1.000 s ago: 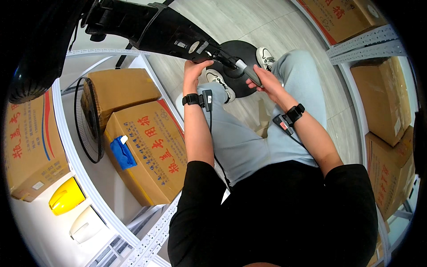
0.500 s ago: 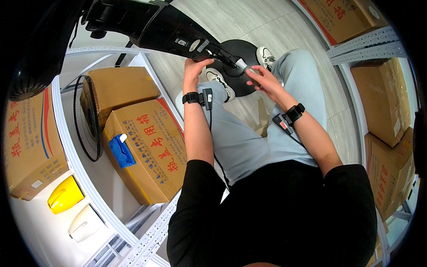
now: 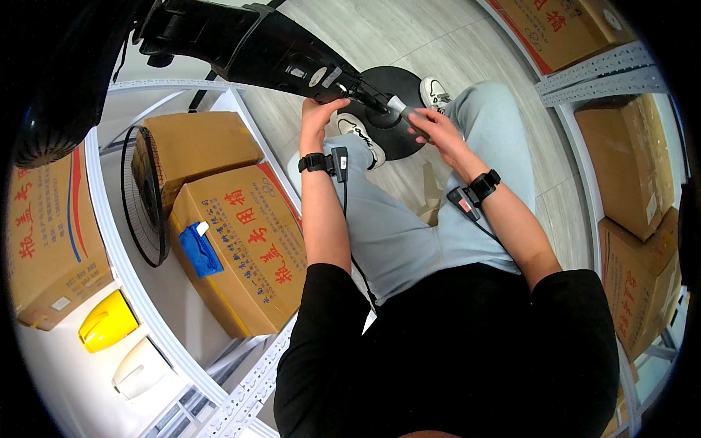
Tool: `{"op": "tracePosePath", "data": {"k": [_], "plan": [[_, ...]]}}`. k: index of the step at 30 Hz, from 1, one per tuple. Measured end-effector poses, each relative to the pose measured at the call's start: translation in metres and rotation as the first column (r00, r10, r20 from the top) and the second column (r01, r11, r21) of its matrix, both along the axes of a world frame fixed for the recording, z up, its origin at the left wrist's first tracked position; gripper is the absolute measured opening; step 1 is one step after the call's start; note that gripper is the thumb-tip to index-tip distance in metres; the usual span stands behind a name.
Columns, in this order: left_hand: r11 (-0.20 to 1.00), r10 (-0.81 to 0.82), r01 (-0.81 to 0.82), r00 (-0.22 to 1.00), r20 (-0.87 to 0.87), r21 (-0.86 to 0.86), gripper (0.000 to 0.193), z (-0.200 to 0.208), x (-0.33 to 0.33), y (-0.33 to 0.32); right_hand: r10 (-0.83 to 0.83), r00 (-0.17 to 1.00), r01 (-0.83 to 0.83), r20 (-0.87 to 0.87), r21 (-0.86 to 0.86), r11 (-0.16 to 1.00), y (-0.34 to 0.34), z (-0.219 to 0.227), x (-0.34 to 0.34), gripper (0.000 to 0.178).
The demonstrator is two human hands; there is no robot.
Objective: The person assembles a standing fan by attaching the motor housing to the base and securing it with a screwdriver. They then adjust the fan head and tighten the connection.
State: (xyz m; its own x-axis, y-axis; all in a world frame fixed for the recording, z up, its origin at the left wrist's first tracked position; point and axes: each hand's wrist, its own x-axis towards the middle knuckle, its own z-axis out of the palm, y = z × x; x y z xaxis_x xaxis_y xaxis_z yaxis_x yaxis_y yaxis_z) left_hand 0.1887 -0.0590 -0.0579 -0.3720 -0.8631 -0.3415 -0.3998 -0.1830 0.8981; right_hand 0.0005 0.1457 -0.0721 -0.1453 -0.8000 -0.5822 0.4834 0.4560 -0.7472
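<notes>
A black stand fan [image 3: 281, 62] leans across the top of the head view, its body slanting down toward a round black base [image 3: 391, 142]. My left hand [image 3: 319, 117] grips the lower side of the fan's body, its thumb lying along the edge near the narrow end; the other fingers are partly hidden. Closed in my right hand [image 3: 440, 135] is a grey-handled tool [image 3: 409, 115] with a pale end. That end is beside the dark parts at the fan's narrow end; whether it touches them I cannot tell.
A metal shelf [image 3: 171, 332] on the left holds cardboard boxes [image 3: 244, 248], a round fan grille [image 3: 146, 197] and a blue cloth [image 3: 199, 250]. Yellow [image 3: 108, 321] and white plastic pieces [image 3: 140, 369] lie nearby. More boxes [image 3: 624, 157] stand on the right-hand shelf.
The pale end of the tool has shifted very slightly, and my right hand with it. My left hand stays on the fan's body.
</notes>
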Motion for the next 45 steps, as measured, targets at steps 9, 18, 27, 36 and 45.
{"op": "tracePosePath", "data": {"k": [9, 18, 27, 36, 45], "plan": [[1.000, -0.003, 0.003, 1.000, 0.000, -0.004, 0.032, 0.001, -0.002, 0.001, -0.013, 0.995, 0.010, -0.101, -0.034, 0.999, 0.001, 0.006, 0.006, 0.041], [1.000, 0.002, -0.002, 1.000, -0.012, 0.004, 0.032, 0.000, -0.002, 0.001, -0.013, 1.000, 0.013, 0.004, -0.033, 0.999, 0.002, 0.004, 0.004, 0.041], [1.000, 0.003, -0.003, 1.000, -0.013, 0.002, 0.034, 0.002, -0.002, 0.001, -0.001, 0.978, -0.004, 0.207, 0.024, 1.000, 0.001, 0.007, -0.003, 0.040], [1.000, 0.004, -0.004, 1.000, 0.005, -0.003, 0.033, 0.002, -0.002, 0.002, 0.050, 0.985, -0.050, 0.164, -0.008, 0.999, 0.002, 0.006, -0.001, 0.036], [1.000, -0.002, 0.002, 0.999, 0.040, 0.019, 0.035, 0.004, -0.002, 0.000, 0.027, 0.999, -0.027, 0.036, -0.011, 1.000, 0.002, 0.005, 0.002, 0.036]]}}
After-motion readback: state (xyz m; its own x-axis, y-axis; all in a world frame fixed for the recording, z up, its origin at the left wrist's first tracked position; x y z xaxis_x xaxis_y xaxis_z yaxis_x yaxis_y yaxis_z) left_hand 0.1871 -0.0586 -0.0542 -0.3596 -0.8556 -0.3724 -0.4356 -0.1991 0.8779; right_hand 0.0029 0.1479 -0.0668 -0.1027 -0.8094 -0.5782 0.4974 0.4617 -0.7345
